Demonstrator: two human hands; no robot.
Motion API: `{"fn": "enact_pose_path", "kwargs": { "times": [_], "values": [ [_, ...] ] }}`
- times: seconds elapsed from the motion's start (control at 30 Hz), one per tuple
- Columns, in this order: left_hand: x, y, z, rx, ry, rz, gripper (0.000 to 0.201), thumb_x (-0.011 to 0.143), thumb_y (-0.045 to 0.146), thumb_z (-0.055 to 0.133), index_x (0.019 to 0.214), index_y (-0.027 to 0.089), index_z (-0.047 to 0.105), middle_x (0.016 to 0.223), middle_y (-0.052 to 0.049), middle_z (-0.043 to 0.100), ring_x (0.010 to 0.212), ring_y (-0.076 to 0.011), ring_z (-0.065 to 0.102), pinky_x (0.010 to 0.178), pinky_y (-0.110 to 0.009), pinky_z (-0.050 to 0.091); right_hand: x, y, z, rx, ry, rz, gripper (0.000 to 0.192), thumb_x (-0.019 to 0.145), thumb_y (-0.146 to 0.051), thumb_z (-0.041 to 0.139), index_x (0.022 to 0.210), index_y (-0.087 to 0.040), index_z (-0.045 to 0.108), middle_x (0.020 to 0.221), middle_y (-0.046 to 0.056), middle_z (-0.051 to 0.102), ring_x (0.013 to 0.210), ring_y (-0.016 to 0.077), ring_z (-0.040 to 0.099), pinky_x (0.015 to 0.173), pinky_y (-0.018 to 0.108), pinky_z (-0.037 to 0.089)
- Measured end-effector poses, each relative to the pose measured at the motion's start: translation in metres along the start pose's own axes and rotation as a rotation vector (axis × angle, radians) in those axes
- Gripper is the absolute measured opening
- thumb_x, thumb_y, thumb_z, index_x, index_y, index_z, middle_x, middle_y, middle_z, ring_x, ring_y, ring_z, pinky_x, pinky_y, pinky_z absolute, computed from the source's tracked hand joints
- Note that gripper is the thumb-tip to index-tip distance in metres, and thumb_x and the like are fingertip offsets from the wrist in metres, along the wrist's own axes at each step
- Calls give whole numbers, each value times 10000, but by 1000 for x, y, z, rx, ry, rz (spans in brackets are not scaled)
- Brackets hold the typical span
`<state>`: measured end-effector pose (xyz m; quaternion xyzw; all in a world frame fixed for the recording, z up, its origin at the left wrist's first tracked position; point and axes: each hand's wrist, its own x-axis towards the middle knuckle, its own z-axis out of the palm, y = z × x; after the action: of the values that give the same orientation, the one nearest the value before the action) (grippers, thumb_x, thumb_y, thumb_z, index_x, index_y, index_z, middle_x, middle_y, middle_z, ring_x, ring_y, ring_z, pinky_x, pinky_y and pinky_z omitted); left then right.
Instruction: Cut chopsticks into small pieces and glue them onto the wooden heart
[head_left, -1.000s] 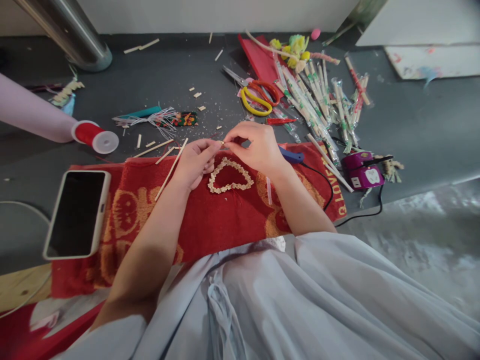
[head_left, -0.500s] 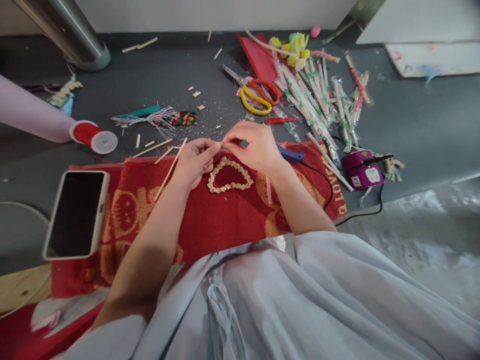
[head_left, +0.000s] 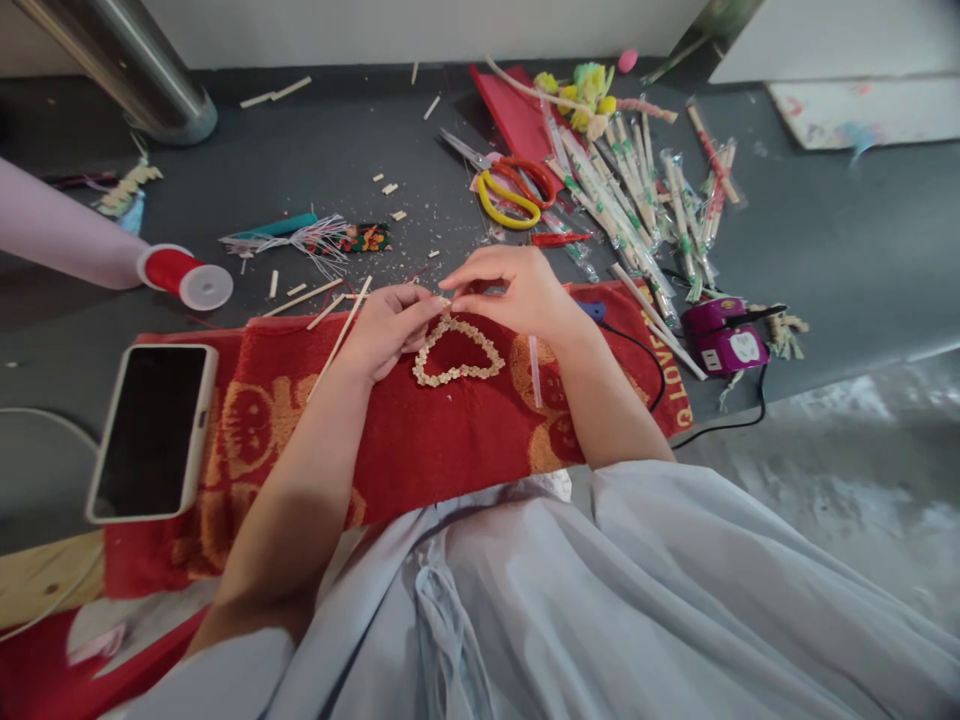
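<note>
A heart shape (head_left: 457, 351) made of small pale wooden bits lies on a red towel (head_left: 420, 440). My left hand (head_left: 386, 325) and my right hand (head_left: 517, 290) meet just above the heart's top. Between their fingertips they pinch one tiny wooden piece (head_left: 447, 297). The left hand's fingers curl beside the heart's left lobe. The right hand's other fingers are spread above the towel's far edge. Thin wooden sticks (head_left: 337, 320) lie to the left of my left hand.
A phone (head_left: 154, 430) rests on the towel's left end. A red thread spool (head_left: 184, 275), scissors (head_left: 514, 195), wrapped chopsticks (head_left: 637, 210), a purple tool (head_left: 724, 340) with black cord and wood scraps lie on the grey floor. A steel post (head_left: 127, 65) stands far left.
Both hands have dropped slightly toward the top of the heart, still pinching the small piece together. Nothing else has moved.
</note>
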<state>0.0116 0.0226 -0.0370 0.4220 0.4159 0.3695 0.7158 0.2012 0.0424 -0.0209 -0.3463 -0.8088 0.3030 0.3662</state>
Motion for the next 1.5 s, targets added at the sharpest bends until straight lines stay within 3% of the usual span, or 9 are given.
{"fn": "enact_pose_path", "kwargs": {
  "times": [0.13,0.37,0.8,1.5],
  "values": [
    [-1,0,0,32,-16,-4,244,653,328,768,648,147,605,419,94,364,350,0,224,379,-169,133,0,1,-1,13,-68,-62,186,849,-354,672,857,-185,747,783,9,690,721,92,593,650,224,436],
    [0,-2,-1,-18,17,40,360,601,445,830,651,159,618,416,108,295,371,-7,207,387,-172,141,1,1,3,-61,17,-76,243,856,-409,661,831,-176,723,814,20,697,753,98,608,691,230,465],
    [0,-2,-1,-44,32,26,412,511,443,895,618,153,622,435,86,403,351,5,227,370,-184,123,-3,5,8,-58,42,-134,142,858,-311,672,859,-190,746,813,14,666,725,90,594,657,230,457],
    [1,-4,-1,-43,66,40,405,504,413,904,571,145,608,420,83,402,337,11,228,354,-168,133,-3,11,14,-68,54,-151,195,855,-344,661,778,-180,733,753,15,671,670,85,582,622,224,449]
  ]
}}
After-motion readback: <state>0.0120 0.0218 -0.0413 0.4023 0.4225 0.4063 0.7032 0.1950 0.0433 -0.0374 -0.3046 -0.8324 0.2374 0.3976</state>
